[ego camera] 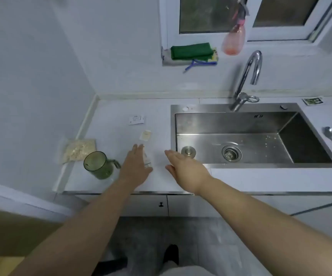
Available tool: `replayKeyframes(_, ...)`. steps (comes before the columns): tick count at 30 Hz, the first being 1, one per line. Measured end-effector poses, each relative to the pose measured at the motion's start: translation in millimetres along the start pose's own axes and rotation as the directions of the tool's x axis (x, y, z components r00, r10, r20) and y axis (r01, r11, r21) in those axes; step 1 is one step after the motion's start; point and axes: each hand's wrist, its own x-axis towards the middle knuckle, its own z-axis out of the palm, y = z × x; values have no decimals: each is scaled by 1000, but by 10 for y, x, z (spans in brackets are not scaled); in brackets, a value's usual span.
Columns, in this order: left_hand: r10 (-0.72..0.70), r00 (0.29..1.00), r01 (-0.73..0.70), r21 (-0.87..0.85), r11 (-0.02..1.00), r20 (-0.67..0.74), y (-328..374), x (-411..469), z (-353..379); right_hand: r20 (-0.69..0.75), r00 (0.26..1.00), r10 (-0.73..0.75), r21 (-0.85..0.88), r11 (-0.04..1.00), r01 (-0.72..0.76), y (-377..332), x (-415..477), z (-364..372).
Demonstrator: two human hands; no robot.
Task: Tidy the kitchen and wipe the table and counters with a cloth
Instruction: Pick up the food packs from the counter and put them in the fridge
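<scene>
Wrapper [147, 160]: just right of the left hand [134, 168], long axis toward the worktop [111, 110] back edge
Nearer: left hand
Fingers: straight on left and right hand [187, 167], gripping nothing

Pale walls [41, 56] meet a white-framed window [205, 14] above grey cabinets [147, 205] and dark floor [151, 232].

No legible text; print on white sachet [136, 119] blurred.
</scene>
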Motion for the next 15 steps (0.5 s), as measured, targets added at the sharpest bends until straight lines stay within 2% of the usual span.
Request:
replayKeyframes(5,-44,992,58,-119,991,118,-189,278,108,67,996,51,18,998,-52,42,254,83)
replayKeyframes(10,-63,994,76,-153,985,86,-337,436,122,69,994,85,-1,996,-85,116,409,123)
replayKeyframes(15,45,999,-41,-157,987,23,-134,330,-81,41,993,114,18,993,-115,178,476,62)
